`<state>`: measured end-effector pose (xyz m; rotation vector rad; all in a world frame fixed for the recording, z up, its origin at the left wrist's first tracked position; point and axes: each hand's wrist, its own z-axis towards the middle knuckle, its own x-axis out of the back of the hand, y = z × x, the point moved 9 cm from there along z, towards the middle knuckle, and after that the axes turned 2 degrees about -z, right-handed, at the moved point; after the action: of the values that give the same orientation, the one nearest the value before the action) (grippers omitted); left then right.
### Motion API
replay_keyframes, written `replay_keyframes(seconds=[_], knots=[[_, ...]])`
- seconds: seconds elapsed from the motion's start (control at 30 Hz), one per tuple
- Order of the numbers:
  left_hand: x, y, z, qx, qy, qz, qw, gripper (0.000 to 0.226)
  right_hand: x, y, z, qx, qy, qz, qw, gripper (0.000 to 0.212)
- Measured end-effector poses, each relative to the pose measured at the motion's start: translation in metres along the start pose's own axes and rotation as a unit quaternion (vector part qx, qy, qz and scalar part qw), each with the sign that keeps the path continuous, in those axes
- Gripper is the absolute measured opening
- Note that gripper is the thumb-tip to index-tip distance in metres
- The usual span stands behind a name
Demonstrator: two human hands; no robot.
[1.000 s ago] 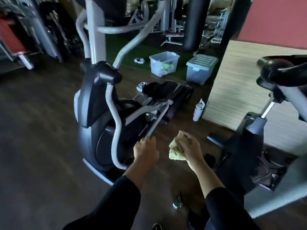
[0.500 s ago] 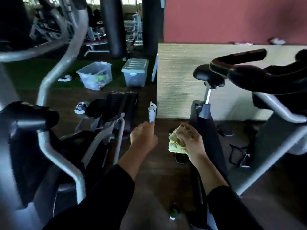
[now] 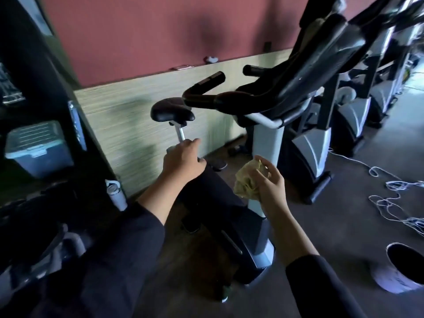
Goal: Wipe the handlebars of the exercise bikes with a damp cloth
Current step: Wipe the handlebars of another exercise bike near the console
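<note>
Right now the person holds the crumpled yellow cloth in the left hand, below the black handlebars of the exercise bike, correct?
Not quite: the head view shows the crumpled yellow cloth in the right hand, not the left hand. It is indeed below the black handlebars.

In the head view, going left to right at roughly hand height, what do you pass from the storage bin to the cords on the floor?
Lidded storage bin → white bottle → left hand → yellow cloth gripped by the right hand → grey base of the next bike → white cords on the floor.
</note>
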<state>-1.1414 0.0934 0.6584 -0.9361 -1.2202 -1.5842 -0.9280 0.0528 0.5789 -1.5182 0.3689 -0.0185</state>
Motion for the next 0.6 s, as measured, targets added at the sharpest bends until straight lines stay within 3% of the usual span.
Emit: replay_keyframes(seconds=[0.13,0.3,0.43,0.6], knots=[[0.022,0.049,0.027,-0.085,0.021,-0.019,0.996,0.058,0.032,-0.043,0.000,0.054,0.085,0.018,0.995,0.033],[0.048,0.085,0.048,-0.116,0.069,-0.044,0.990,0.038,0.060,-0.099,-0.004,0.154,0.172,0.042,0.972,0.033],[0.072,0.092,0.045,-0.155,0.126,-0.071,0.977,0.030,0.060,-0.156,-0.014,0.251,0.217,0.043,0.942,0.035],[0.088,0.102,0.051,-0.242,0.131,-0.122,0.954,0.033,0.034,-0.206,-0.003,0.333,0.252,0.007,0.909,0.044]])
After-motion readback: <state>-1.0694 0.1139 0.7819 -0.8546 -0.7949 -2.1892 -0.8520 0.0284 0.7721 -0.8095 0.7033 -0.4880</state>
